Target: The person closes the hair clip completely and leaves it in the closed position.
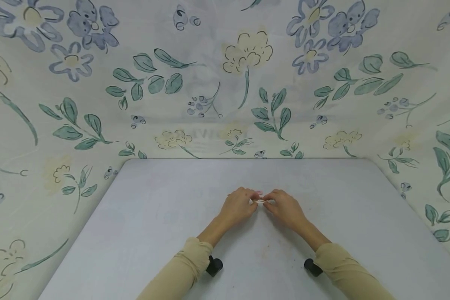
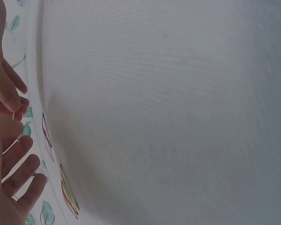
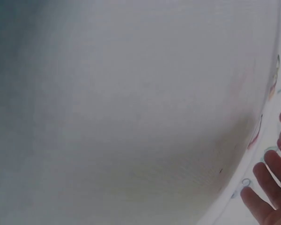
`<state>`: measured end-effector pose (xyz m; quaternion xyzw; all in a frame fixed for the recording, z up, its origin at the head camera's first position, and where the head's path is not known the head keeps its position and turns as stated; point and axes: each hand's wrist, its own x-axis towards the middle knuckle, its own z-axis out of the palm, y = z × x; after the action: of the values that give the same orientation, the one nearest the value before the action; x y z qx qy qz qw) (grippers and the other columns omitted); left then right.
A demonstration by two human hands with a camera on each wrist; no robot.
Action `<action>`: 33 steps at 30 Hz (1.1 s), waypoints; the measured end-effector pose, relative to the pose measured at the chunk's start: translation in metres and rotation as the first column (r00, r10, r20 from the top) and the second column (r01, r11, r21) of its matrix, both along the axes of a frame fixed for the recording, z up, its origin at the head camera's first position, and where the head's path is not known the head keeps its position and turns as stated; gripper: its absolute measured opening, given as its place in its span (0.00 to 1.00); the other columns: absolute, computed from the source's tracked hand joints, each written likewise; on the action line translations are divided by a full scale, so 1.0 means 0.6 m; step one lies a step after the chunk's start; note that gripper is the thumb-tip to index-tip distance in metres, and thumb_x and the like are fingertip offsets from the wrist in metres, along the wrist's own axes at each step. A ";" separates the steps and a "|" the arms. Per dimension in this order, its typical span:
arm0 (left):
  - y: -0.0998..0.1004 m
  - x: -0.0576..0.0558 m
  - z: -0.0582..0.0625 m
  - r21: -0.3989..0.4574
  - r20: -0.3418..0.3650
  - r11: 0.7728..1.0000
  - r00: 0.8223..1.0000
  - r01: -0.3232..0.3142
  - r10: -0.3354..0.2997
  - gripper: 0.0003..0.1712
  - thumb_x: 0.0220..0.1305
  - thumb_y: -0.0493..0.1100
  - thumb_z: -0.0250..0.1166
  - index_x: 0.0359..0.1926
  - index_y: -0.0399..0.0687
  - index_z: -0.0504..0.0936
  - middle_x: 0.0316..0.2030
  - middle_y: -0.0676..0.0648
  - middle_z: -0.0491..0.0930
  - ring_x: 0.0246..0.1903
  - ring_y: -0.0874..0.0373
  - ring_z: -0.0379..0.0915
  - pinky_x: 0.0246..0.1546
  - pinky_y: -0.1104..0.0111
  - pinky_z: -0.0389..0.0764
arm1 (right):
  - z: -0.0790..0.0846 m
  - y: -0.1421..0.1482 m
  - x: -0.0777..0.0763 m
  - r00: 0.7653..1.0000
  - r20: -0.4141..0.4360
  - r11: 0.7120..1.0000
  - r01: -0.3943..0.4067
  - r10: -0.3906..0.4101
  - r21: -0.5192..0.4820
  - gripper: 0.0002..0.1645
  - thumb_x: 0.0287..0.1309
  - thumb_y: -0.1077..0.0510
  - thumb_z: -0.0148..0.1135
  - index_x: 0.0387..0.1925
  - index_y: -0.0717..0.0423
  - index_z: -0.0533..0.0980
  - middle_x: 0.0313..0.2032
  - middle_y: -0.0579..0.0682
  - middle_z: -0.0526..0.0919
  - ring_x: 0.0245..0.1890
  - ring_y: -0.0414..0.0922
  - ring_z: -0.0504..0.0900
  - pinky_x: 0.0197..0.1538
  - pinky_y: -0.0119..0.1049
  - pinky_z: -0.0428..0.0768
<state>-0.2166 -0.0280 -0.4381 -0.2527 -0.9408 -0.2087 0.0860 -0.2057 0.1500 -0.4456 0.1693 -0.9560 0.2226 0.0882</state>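
Observation:
Near the far middle of the table, my left hand (image 1: 240,206) and right hand (image 1: 288,209) meet almost fingertip to fingertip. Between them is a thin strand (image 2: 14,115), pinched by thumb and forefinger of each hand; its exact kind is too small to tell. The other fingers of my left hand (image 2: 18,171) are spread loosely in the left wrist view, and those of my right hand (image 3: 271,185) likewise in the right wrist view. Past the fingers lies a pinkish thin loop (image 1: 259,193), partly hidden by the hands.
A bundle of thin yellowish and reddish strands (image 2: 68,193) lies on the table in the left wrist view, beside a dark and pink loop (image 2: 47,136). The white table (image 1: 153,208) ends at a flowered cloth backdrop (image 1: 210,137). Black wrist devices (image 1: 214,266) sit under both sleeves.

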 end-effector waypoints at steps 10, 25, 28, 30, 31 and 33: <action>0.003 -0.011 -0.013 -0.009 -0.040 1.000 0.999 -0.002 0.001 0.05 0.57 0.40 0.70 0.36 0.50 0.87 0.35 0.53 0.86 0.35 0.57 0.76 0.34 0.61 0.78 | -0.008 -0.002 -0.009 1.000 0.000 1.000 -0.004 0.004 0.023 0.07 0.57 0.60 0.69 0.39 0.55 0.85 0.38 0.48 0.84 0.45 0.49 0.82 0.48 0.47 0.81; 0.011 -0.011 -0.017 -0.123 -0.029 0.992 0.999 -0.023 0.020 0.05 0.54 0.40 0.70 0.34 0.50 0.88 0.32 0.52 0.84 0.36 0.54 0.77 0.40 0.51 0.80 | -0.007 -0.006 -0.016 0.996 0.092 0.992 -0.033 0.021 0.124 0.05 0.57 0.60 0.70 0.36 0.54 0.85 0.42 0.50 0.83 0.48 0.50 0.81 0.47 0.50 0.82; 0.011 -0.009 -0.016 -0.134 -0.044 0.991 0.999 -0.020 0.015 0.05 0.53 0.40 0.71 0.33 0.50 0.88 0.33 0.52 0.84 0.36 0.54 0.77 0.39 0.53 0.80 | -0.006 -0.006 -0.018 0.995 0.095 0.990 -0.043 0.030 0.131 0.05 0.57 0.60 0.70 0.36 0.54 0.85 0.42 0.51 0.82 0.48 0.50 0.81 0.45 0.50 0.82; 0.012 -0.008 -0.015 -0.145 -0.049 0.989 0.999 -0.023 0.016 0.05 0.53 0.41 0.71 0.34 0.50 0.88 0.34 0.52 0.84 0.37 0.54 0.78 0.39 0.56 0.80 | -0.006 -0.006 -0.018 0.994 0.103 0.990 -0.042 0.028 0.131 0.05 0.57 0.60 0.69 0.36 0.54 0.85 0.42 0.51 0.82 0.48 0.50 0.80 0.46 0.50 0.82; 0.012 -0.008 -0.014 -0.152 -0.052 0.988 0.999 -0.024 0.017 0.06 0.54 0.41 0.71 0.35 0.51 0.88 0.34 0.52 0.84 0.38 0.53 0.78 0.40 0.56 0.80 | -0.007 -0.006 -0.019 0.994 0.102 0.990 -0.042 0.028 0.136 0.05 0.57 0.60 0.69 0.36 0.54 0.85 0.42 0.50 0.82 0.48 0.50 0.81 0.46 0.50 0.82; 0.013 -0.006 -0.014 -0.164 -0.057 0.986 0.998 -0.030 0.021 0.06 0.54 0.42 0.72 0.35 0.51 0.88 0.35 0.52 0.84 0.39 0.54 0.78 0.41 0.56 0.80 | -0.007 -0.006 -0.019 0.994 0.103 0.989 -0.041 0.027 0.139 0.04 0.57 0.59 0.69 0.36 0.54 0.84 0.42 0.50 0.82 0.48 0.50 0.81 0.45 0.51 0.82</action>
<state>-0.2203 -0.0204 -0.4466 -0.2527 -0.9553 -0.1219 0.0932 -0.2173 0.1463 -0.4500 0.1800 -0.9696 0.1641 0.0241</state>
